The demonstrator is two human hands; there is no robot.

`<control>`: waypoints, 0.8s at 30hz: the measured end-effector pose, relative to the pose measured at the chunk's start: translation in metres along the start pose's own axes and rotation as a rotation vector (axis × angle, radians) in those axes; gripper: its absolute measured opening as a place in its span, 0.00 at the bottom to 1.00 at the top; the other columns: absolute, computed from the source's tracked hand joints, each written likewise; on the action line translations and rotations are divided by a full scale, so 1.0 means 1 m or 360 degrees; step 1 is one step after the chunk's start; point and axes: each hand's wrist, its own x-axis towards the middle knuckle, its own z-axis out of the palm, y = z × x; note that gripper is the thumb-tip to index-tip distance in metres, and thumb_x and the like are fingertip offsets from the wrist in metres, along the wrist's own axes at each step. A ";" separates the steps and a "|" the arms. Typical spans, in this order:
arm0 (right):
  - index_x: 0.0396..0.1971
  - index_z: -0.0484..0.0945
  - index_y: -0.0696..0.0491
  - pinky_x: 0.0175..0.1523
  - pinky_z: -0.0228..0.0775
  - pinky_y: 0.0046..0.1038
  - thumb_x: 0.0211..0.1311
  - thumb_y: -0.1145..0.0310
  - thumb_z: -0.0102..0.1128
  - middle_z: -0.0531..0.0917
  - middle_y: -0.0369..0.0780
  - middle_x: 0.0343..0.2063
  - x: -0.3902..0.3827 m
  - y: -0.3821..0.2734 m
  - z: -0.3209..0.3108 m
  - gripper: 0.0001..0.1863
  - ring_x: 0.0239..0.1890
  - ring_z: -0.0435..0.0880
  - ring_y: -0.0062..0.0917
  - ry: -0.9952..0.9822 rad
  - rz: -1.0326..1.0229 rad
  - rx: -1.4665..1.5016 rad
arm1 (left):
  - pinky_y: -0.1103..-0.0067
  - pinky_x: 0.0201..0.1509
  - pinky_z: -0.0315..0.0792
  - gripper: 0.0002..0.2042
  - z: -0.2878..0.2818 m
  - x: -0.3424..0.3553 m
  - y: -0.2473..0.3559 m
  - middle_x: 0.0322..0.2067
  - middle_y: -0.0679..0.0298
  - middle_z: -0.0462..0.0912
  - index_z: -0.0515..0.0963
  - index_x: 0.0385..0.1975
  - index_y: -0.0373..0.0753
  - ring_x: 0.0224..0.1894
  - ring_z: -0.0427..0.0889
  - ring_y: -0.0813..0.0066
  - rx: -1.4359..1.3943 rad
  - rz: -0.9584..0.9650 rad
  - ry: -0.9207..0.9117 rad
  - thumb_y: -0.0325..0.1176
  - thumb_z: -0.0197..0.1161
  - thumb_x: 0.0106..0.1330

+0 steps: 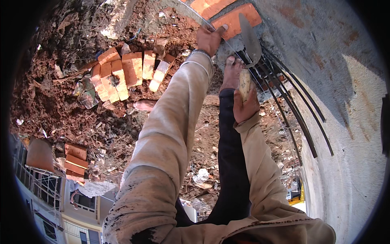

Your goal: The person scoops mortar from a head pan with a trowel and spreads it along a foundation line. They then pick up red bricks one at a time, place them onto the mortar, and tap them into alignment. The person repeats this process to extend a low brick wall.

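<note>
My right hand [246, 106] is wrapped round the wooden handle of a trowel [250, 44]. The pointed metal blade reaches up over the right part of an orange brick [229, 25]. At that brick's left end, my left hand [209, 40] has its thumb against the brick; its other fingers are bent and partly hidden. A taut pale string [195, 12] runs past this hand and along the brick's edge. Beyond lies a second brick [209, 5]. Grey mortar [227, 49] shows between the held brick and my bare foot [232, 69].
Several dark rods [298, 116] stick out beside the grey plastered wall [345, 162] on the right. Loose bricks [132, 67] lie on rough red soil [53, 101] at left, with another brick stack [76, 160] lower down. Buildings [81, 219] appear at the lower left.
</note>
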 end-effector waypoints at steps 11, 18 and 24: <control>0.52 0.62 0.66 0.44 0.70 0.41 0.55 0.60 0.55 0.74 0.58 0.42 0.028 0.025 0.030 0.30 0.43 0.75 0.54 0.0331 -0.0189 -0.0056 | 0.77 0.28 0.70 0.21 -0.003 0.008 -0.010 0.21 0.59 0.77 0.74 0.25 0.29 0.22 0.73 0.73 0.0091 -0.0157 0.0031 0.40 0.74 0.42; 0.53 0.60 0.68 0.45 0.70 0.41 0.55 0.61 0.54 0.72 0.60 0.43 0.040 0.038 0.038 0.31 0.43 0.74 0.55 0.0419 -0.0267 -0.0040 | 0.77 0.29 0.70 0.19 0.003 0.000 0.004 0.22 0.60 0.78 0.74 0.24 0.30 0.23 0.74 0.73 0.0124 -0.0067 0.0065 0.38 0.74 0.43; 0.52 0.60 0.68 0.46 0.69 0.41 0.54 0.61 0.54 0.72 0.60 0.42 0.039 0.044 0.044 0.31 0.44 0.74 0.54 0.0380 -0.0248 -0.0077 | 0.77 0.29 0.69 0.17 0.004 0.001 0.002 0.23 0.59 0.79 0.75 0.26 0.29 0.23 0.75 0.74 -0.0133 -0.0089 0.0015 0.35 0.73 0.44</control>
